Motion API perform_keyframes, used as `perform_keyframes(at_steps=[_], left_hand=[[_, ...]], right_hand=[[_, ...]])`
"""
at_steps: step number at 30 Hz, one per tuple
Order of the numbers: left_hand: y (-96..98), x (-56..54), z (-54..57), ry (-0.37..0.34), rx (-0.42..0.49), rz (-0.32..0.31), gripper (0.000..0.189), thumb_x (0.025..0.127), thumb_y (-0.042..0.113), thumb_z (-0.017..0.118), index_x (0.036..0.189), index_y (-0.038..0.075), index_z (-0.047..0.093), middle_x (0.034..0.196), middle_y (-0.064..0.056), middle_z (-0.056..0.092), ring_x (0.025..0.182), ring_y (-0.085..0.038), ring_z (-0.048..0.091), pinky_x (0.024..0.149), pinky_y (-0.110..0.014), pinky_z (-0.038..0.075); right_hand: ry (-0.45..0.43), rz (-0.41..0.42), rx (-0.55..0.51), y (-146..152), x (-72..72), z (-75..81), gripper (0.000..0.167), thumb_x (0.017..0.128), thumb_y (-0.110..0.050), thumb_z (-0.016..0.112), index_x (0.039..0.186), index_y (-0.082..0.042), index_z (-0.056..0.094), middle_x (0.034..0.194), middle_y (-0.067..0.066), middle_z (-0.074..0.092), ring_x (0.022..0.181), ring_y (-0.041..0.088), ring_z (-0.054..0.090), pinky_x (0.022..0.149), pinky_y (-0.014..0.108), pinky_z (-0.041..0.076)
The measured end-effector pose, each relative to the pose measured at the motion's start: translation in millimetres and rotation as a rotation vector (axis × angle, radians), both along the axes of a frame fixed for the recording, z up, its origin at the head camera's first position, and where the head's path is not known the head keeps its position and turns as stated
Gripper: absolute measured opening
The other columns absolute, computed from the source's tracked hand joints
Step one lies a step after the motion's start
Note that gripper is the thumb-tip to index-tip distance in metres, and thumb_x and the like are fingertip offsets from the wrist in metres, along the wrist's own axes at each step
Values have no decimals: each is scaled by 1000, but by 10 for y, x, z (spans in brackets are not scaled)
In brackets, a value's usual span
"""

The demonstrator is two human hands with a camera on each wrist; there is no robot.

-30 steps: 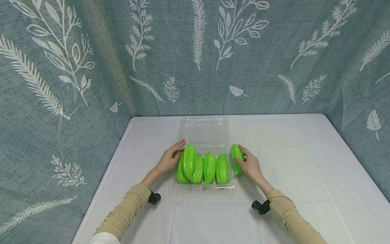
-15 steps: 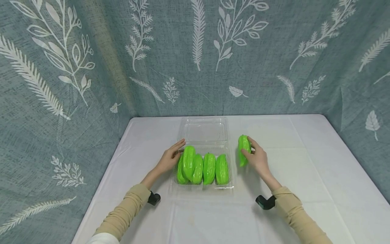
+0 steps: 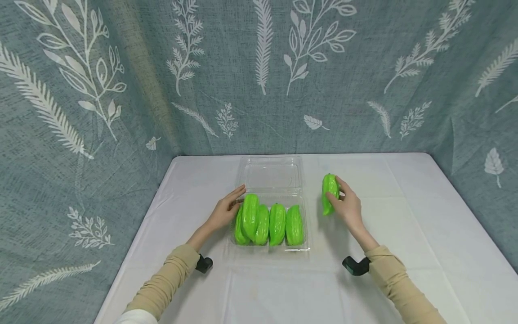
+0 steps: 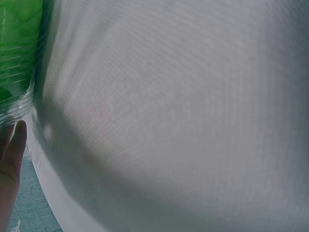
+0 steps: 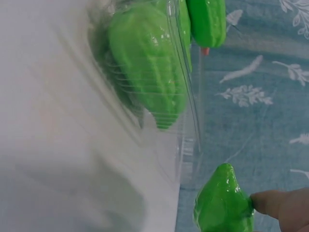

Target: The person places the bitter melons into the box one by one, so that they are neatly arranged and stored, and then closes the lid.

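In the head view my right hand (image 3: pixel 349 208) holds a glossy, bright green, long ribbed fruit (image 3: pixel 329 193) between thumb and fingers, to the right of a clear plastic clamshell box (image 3: pixel 306 225). Its pointed tip shows in the right wrist view, with a fingertip (image 5: pixel 270 202) pressed to its side. My left hand (image 3: pixel 222 212) rests at the box's left edge, fingers fairly straight. In the left wrist view, its fingertips (image 4: pixel 18 137) lie right at the box's ridged wall. Several similar green fruits (image 3: pixel 278 224) lie side by side in the box; one (image 3: pixel 251 216) rests on top at the left.
The box's clear lid (image 3: pixel 269 173) lies folded back flat behind it. A white cloth (image 3: pixel 263 288) covers the table. Grey-green leaf-patterned curtains (image 3: pixel 243 117) hang along the back and sides.
My right hand has moved the green fruit from beside the box up and to the right, away from it. The left hand and the box have stayed put.
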State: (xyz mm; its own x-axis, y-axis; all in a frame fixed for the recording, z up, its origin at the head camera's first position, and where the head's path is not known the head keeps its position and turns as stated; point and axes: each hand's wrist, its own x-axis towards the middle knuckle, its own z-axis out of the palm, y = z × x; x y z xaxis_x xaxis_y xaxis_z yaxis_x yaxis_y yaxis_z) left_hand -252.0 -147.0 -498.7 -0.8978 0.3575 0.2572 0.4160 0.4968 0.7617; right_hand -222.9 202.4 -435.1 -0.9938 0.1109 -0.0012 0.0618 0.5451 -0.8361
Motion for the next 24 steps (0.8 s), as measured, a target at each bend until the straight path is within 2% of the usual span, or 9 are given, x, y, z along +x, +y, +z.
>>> perform_keyframes(at_steps=[5, 12, 14, 20, 24], left_hand=[[33, 31, 29, 9, 1, 15, 45, 92, -11, 43, 137, -9, 42, 149, -23, 35, 129, -39, 46, 104, -51, 42], [109, 184, 309, -1, -17, 10, 45, 91, -13, 43, 135, -13, 42, 146, -29, 35, 126, -43, 47, 100, -53, 45], [113, 209, 355, -1, -19, 5, 45, 90, -13, 43, 135, -13, 42, 145, -30, 35, 124, -43, 49, 101, -52, 44], [108, 222, 380, -8, -2, -4, 44, 91, -13, 43, 135, -13, 42, 146, -29, 35, 121, -43, 52, 104, -51, 41], [107, 220, 372, -8, -2, -3, 45, 91, -13, 43, 135, -12, 42, 146, -29, 35, 119, -42, 54, 101, -51, 45]], right_hand=[[-6, 4, -14, -38, -3, 5, 61, 95, -18, 54, 149, -7, 28, 142, 31, 41, 118, 44, 55, 87, 43, 57], [18, 16, -25, -107, -6, 11, 60, 95, -19, 55, 149, -7, 29, 141, 30, 42, 117, 44, 55, 87, 45, 57], [31, 19, -32, -129, -2, 15, 60, 95, -18, 55, 148, -6, 30, 140, 30, 43, 116, 44, 56, 86, 44, 57], [58, 45, -50, -209, 32, 43, 60, 94, -18, 56, 148, -7, 32, 140, 30, 44, 113, 43, 58, 82, 42, 59], [56, 59, -62, -264, 43, 53, 61, 94, -19, 57, 148, -8, 32, 140, 28, 45, 113, 42, 59, 82, 41, 59]])
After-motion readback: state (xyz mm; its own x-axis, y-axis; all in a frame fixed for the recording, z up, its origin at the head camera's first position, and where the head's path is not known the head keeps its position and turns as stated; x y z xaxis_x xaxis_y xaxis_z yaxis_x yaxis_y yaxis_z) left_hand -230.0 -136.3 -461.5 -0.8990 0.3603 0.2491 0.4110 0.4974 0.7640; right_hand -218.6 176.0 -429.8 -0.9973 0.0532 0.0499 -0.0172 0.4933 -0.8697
